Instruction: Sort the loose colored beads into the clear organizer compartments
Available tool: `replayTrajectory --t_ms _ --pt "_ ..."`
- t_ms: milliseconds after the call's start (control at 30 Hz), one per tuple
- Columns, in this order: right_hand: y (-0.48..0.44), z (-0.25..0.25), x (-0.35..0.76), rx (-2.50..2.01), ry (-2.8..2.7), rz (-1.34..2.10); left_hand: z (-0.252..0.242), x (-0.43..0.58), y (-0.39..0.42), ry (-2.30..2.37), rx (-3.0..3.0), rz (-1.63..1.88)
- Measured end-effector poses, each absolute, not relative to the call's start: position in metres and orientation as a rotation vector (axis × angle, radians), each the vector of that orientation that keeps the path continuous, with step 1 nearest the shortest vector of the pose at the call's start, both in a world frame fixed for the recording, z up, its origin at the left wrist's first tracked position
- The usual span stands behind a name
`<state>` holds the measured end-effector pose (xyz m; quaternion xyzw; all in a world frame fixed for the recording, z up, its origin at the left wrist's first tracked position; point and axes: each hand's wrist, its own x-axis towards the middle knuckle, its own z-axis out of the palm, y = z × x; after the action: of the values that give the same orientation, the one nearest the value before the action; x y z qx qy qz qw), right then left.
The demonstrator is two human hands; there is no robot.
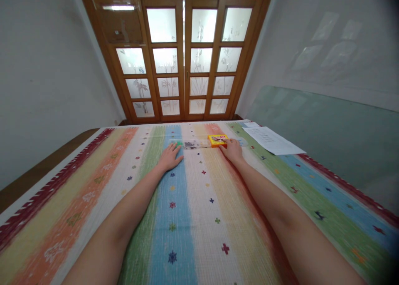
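Observation:
My right hand [233, 150] grips the right end of a small yellow and orange box [217, 140] with red lettering, its thumb on the near side. The box rests toward the far end of the table. My left hand [170, 156] lies flat with its fingers stretched out and its thumb apart. At its fingertips is a small green thing [179, 143], too small to name. Between the hands lies something flat, clear and shiny with dark markings [189, 145], perhaps plastic; its exact kind I cannot make out.
A striped, patterned cloth [174, 235] covers the table. Printed white sheets [271, 140] lie at the far right, beside a pale green glass-like panel [327, 135] along the wall. Beyond the table stand wooden doors [183, 110] with frosted panes.

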<state>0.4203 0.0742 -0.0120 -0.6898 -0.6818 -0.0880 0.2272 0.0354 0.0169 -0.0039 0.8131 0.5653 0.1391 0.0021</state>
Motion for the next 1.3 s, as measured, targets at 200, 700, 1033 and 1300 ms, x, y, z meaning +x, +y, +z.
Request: replayTrajectory --t_ms 200,700,1033,1300 --pt "0.074 -0.008 0.414 -1.931 -1.856 -0.234 -0.003 0.036 0.019 1.752 2.566 0.379" --pt "0.075 -0.006 0.425 -1.848 -1.922 -0.205 -0.002 0.053 0.019 1.793 2.499 0.384" --pt "0.006 0.011 0.33 -1.387 -2.412 0.079 0.002 0.043 -0.016 1.666 2.545 0.265" --pt "-0.026 -0.002 0.293 -1.454 -2.603 0.249 0.002 0.035 -0.042 1.762 2.438 0.12"
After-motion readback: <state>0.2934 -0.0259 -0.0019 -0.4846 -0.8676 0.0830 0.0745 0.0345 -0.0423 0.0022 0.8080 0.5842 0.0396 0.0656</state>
